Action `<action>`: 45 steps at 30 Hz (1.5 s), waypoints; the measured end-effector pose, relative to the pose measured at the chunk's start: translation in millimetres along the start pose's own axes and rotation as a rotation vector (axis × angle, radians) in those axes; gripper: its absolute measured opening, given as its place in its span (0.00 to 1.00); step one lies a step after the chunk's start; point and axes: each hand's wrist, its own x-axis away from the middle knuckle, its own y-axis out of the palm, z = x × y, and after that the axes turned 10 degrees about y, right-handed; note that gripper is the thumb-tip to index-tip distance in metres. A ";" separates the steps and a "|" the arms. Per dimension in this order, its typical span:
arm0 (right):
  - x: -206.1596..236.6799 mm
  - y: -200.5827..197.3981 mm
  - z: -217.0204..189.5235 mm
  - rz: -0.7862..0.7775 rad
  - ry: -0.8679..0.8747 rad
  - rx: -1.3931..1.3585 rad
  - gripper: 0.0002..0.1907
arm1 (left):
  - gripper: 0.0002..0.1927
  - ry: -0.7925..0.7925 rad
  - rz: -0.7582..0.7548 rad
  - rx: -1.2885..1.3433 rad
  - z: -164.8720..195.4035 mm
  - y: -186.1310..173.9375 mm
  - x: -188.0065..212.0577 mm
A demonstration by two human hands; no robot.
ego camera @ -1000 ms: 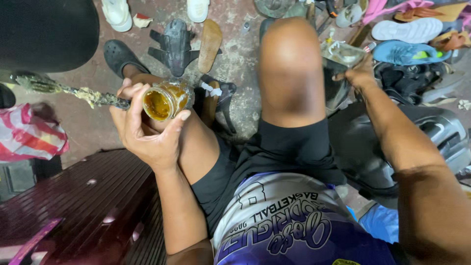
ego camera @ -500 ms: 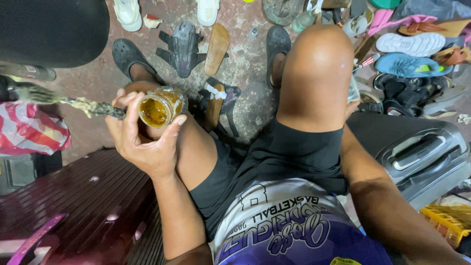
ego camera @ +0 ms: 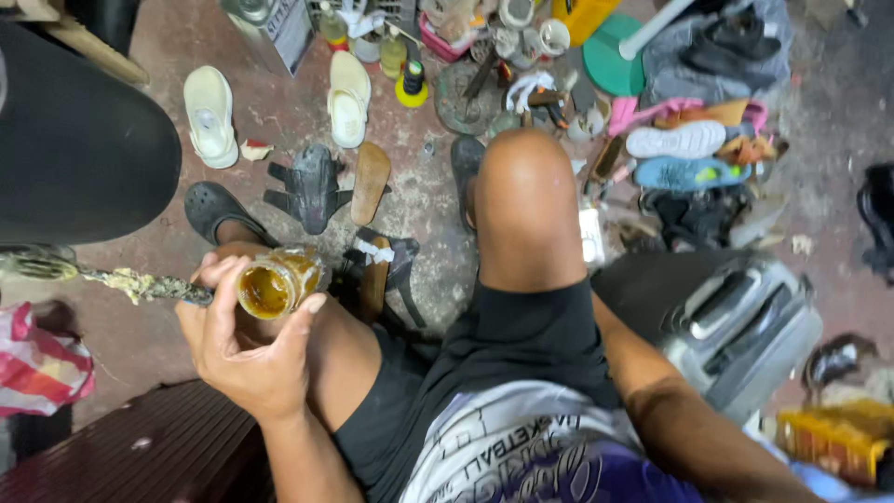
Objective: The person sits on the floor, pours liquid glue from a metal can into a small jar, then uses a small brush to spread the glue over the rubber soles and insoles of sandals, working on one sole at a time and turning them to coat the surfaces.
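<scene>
Over the raised left thigh, left hand [ego camera: 244,349] wrapped tight around a small open jar [ego camera: 277,282], tilted mouth toward the camera, amber-brown glue inside (glass smeared with it). Along the fingers, a crusted brush [ego camera: 140,284] pointing left. Right hand out of sight, state unknown. On the floor beyond: white clogs [ego camera: 210,114], small bottles [ego camera: 392,56], loose soles [ego camera: 370,182].

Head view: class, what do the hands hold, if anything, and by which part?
The left hand holds a small open jar of amber glue by its side, fingers wrapped around it. The right hand is out of view.
</scene>
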 end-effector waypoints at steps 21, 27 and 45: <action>108.2 -59.8 -160.5 0.059 -1.029 -0.298 0.07 | 0.34 -0.014 -0.222 0.170 -8.4 -11.4 4.3; 151.0 16.6 -224.7 -0.622 -1.331 0.087 0.12 | 0.33 0.098 -0.292 0.167 -15.8 -3.2 21.6; 73.6 39.4 -240.3 -0.891 -0.942 -0.473 0.18 | 0.34 0.037 -0.285 0.033 -40.4 32.7 -64.8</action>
